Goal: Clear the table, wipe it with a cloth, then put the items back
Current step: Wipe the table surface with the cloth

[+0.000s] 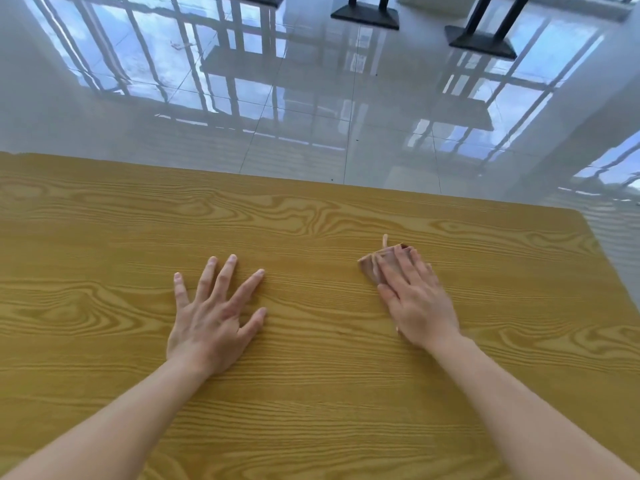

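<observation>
So the yellow wood-grain table looks cleared, I'm mid-wipe with my right hand pressing flat on the crumpled pinkish-beige cloth toward its right side, left hand splayed empty on the wood, items not back yet.

likely a canteen or café-style dining hall: a wood-grain laminate table; beyond the table's far edge a glossy pale tiled floor mirrors tall gridded windows, and further beyond stand black pedestal bases of other furniture.
</observation>
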A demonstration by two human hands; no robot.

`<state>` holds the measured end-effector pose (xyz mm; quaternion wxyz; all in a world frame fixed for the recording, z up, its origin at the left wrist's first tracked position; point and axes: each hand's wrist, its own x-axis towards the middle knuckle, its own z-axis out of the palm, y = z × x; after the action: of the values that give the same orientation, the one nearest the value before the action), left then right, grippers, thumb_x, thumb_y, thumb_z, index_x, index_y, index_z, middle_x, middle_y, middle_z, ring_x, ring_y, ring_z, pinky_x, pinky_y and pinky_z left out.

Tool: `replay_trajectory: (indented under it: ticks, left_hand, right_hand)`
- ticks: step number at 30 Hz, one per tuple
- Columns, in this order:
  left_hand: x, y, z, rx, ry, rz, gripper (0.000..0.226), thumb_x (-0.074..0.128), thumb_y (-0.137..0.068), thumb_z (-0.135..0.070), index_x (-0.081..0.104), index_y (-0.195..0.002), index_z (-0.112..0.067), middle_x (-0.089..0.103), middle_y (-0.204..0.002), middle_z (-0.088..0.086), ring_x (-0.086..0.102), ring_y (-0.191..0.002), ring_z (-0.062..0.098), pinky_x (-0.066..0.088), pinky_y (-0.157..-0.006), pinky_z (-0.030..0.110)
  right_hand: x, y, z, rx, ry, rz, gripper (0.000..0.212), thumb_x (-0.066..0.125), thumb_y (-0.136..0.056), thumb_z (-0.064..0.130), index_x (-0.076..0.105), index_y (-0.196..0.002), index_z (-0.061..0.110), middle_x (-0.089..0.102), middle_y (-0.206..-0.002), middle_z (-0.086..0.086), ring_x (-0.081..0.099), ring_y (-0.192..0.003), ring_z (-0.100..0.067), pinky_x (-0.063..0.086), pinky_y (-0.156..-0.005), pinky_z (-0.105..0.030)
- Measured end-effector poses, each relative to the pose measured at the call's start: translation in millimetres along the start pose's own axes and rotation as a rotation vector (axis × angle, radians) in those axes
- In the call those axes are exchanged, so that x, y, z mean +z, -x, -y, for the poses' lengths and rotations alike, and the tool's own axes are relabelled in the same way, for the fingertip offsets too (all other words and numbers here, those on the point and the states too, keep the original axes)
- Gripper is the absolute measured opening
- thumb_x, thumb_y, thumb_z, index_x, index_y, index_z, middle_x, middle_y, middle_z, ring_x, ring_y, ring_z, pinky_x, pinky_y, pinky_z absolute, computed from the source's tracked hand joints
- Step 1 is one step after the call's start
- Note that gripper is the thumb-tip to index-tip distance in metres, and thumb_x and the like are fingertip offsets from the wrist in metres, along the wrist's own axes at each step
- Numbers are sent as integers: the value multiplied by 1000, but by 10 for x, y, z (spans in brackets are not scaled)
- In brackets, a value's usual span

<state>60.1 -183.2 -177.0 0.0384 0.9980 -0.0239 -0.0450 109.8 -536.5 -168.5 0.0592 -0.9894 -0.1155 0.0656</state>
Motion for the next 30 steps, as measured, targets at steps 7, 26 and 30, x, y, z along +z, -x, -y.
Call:
replay_trajectory:
  ticks: [7,26,30]
  left_hand:
    - [0,-5,10,-9,-3,-1,67,6,-87,-77,-3,-150,-56,-6,-167,-5,-15,-152,21,-7,-116,66]
    - [6,-19,77,20,74,60,68,5,-87,-78,2,-151,-55,-7,-166,-6,-19,-151,17,-16,-115,61]
    - [-129,209,407,56,265,11,71,14,-87,-76,25,-151,-47,12,-165,-10,-6,-151,7,-9,-121,52]
  right_hand:
    - [67,-415,969,15,-177,-272,38,46,-107,24,54,-143,18,46,-154,-9,37,-146,-30,32,-120,-46]
    - [85,258,1003,89,-9,92,74,-2,-92,78,-13,-156,42,-28,-163,8,-35,-147,-22,-16,-122,-46]
    - [365,683,1420,-220,15,11,65,13,-100,71,2,-158,44,-2,-169,4,-16,-154,-25,-7,-121,-48]
